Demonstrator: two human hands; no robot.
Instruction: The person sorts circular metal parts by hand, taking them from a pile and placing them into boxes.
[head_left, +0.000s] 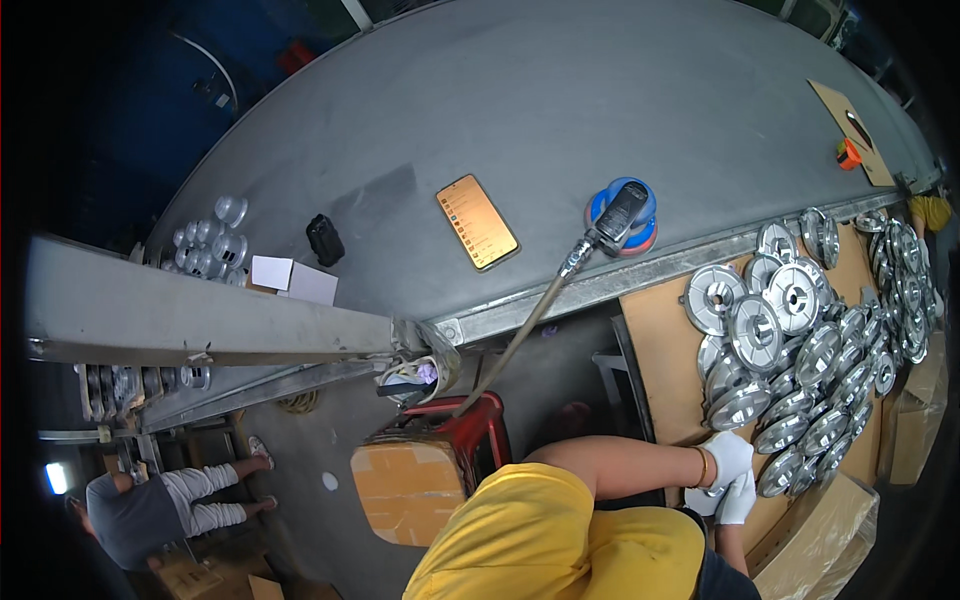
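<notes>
Both my hands wear white gloves and meet low at the right, at the near edge of a cardboard-covered surface [655,385]. My left hand [730,458], with a bracelet at its wrist, curls downward. Just below it is my right hand [738,500], its fingers bent in against the left one. A pale grey-white piece [701,499] shows beside them, too small and covered to name. Next to the hands lies a big heap of round, shiny metal covers [790,435], several stacked on edge and some lying flat with ribs and a central hole.
A blue disc sander [622,215] with a hose lies on the large grey table [560,100], near a lit phone [478,222] and a black object [324,240]. A red stool [485,425] with cardboard stands left of me. Another person [135,520] is at lower left. Cardboard boxes [820,540] stand right.
</notes>
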